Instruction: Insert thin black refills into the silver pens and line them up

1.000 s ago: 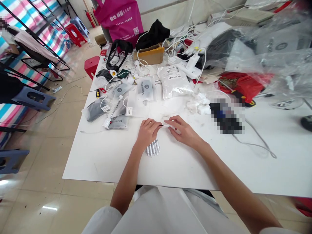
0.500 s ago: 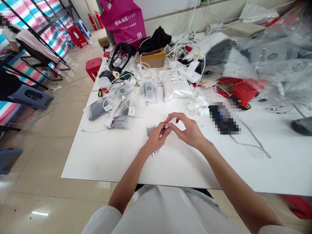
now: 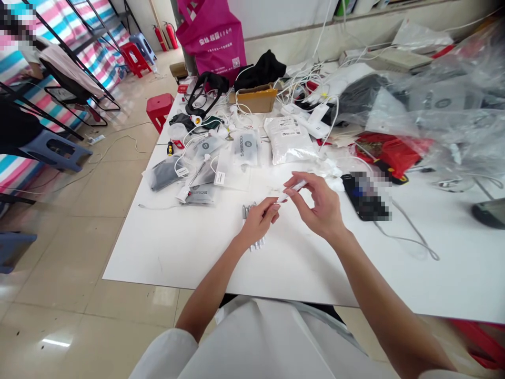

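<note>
Two hands pinch one small white piece [image 3: 291, 190]: your right hand [image 3: 321, 208] grips its upper end, your left hand [image 3: 260, 221] its lower tip.

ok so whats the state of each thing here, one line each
right hand: raised, pinching a small white piece
left hand: fingertips at the piece's lower end
row of small white parts: lying on the white table, partly under the left hand
cardboard box: open
pink bag: upright
</note>
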`<act>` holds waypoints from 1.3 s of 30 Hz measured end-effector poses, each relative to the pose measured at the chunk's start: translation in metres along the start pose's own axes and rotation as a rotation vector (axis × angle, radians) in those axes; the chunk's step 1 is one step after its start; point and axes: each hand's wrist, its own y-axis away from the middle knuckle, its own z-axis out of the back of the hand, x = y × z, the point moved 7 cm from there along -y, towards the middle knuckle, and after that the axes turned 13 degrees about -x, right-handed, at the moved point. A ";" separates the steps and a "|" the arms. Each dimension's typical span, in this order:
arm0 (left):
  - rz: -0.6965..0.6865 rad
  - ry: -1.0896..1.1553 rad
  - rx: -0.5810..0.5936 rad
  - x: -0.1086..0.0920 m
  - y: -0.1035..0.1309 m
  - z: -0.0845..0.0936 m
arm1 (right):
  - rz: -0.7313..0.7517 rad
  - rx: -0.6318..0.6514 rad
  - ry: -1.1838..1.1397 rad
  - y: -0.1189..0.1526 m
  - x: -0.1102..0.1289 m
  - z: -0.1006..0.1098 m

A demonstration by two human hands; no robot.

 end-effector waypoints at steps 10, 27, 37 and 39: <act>-0.043 0.024 0.034 0.001 0.002 -0.004 | -0.081 -0.010 -0.027 0.000 -0.010 0.003; -0.002 0.059 -0.023 0.002 0.001 0.000 | -0.337 -0.380 -0.344 -0.003 -0.060 0.023; -0.176 -0.311 -0.039 0.005 -0.005 0.004 | -0.600 0.032 -0.246 0.052 -0.091 -0.018; -0.217 -0.367 -0.048 0.005 -0.006 0.007 | -0.650 -0.052 -0.308 0.053 -0.099 -0.014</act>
